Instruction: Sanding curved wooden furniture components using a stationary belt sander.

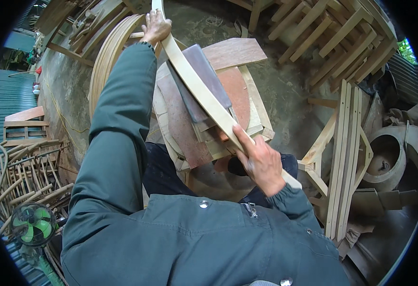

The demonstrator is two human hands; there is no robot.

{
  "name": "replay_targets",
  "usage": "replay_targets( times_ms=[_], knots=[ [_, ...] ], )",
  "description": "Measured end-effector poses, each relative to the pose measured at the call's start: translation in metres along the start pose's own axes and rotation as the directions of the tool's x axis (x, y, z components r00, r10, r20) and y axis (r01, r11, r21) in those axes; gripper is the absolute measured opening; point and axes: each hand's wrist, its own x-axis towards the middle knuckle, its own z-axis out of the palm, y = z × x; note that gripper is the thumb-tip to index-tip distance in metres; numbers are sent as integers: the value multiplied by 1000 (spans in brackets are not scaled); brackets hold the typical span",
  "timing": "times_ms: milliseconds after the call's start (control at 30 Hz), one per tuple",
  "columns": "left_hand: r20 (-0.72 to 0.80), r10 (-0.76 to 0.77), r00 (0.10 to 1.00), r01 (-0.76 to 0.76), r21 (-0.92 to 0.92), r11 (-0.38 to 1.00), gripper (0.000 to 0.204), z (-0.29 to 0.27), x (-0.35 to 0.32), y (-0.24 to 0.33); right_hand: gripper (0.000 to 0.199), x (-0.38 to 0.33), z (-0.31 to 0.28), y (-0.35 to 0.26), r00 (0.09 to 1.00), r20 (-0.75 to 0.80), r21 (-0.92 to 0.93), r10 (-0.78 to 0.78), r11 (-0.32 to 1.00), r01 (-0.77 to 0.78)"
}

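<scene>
A long, pale, curved wooden strip (200, 93) runs slantwise from the top of the view down toward my right hip. Near its far end, my left hand (156, 26) grips it with the arm stretched out. My right hand (259, 162) is closed around the nearer part, its index finger lying along the wood. Beneath the strip stands a low wooden work stand (261, 109) topped with reddish-brown boards (182, 121). Two grey, smooth-sided slabs (204, 71) sit on this stand, one on either side of the strip, which appears to lie between them.
Left of the stand is a stack of curved wooden strips (111, 55). Wooden frames (333, 35) are piled at the far right. Nearer on the right, long straight bars (345, 162) lie beside a round grey drum (385, 155). A green-bladed fan (33, 224) and bundled wooden pieces (23, 176) occupy the left.
</scene>
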Motion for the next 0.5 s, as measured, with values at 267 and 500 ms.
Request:
replay_targets(
  times_ms=[267,500],
  knots=[
    [219,-145,965,199,-246,949,69,-49,-96,99,91,-20,7,25,994,111,335,14,941,-50],
    [250,21,968,53,-286,957,71,-135,-283,213,90,-215,-24,48,995,87,450,52,889,-86]
  ],
)
